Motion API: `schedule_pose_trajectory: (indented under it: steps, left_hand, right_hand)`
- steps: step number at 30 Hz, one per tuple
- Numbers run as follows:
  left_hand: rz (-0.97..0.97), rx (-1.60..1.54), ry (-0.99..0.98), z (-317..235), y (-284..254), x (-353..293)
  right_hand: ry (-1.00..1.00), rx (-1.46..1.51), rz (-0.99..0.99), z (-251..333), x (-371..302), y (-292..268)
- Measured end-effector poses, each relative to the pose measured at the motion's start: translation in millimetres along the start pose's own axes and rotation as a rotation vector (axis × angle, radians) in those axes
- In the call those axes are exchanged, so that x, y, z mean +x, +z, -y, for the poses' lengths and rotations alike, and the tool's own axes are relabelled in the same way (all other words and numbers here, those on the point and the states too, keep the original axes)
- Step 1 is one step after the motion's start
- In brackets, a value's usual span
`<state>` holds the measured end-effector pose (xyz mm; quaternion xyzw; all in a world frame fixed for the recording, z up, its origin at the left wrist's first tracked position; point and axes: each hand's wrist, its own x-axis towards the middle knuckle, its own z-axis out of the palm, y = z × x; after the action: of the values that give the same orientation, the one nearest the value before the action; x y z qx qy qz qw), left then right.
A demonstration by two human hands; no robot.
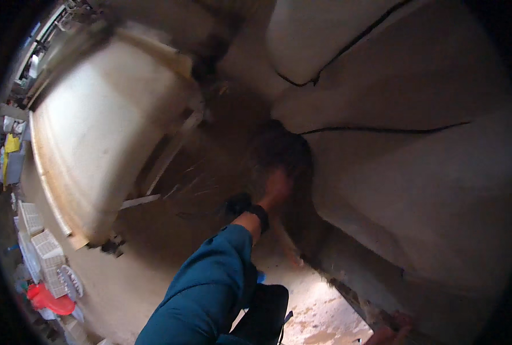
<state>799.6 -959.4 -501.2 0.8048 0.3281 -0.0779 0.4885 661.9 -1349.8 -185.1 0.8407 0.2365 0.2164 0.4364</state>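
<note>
My left arm, in a teal sleeve with a black band at the wrist, reaches up to the middle. My left hand is closed and blurred, against a dark rounded thing whose kind I cannot make out. Another small dark shape shows beside the wrist. Around them curves a big pale moulded shell with black lines across its surface. At the lower right my right hand, partly cut off and in shadow, has its fingers bent over the shell's rough lower edge.
To the left stands another large cream moulded panel with a brownish rim. Beyond it on the floor lie white baskets and a red item. Thin pale streaks show left of the hand. A bright floor patch lies below.
</note>
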Motion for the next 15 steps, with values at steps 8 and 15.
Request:
schedule_pose_trajectory:
  steps: [8, 15]
  left_hand:
    - [-0.558, 0.176, 0.556, -3.8, 73.5, 123.4]
    - [-0.607, 0.318, 0.135, -50.4, 124.8, 175.0]
  right_hand:
    - [0.88, 1.258, 0.062, 9.3, 12.3, 31.6]
    - [0.99, 1.289, 0.06, 2.0, 6.4, 57.2]
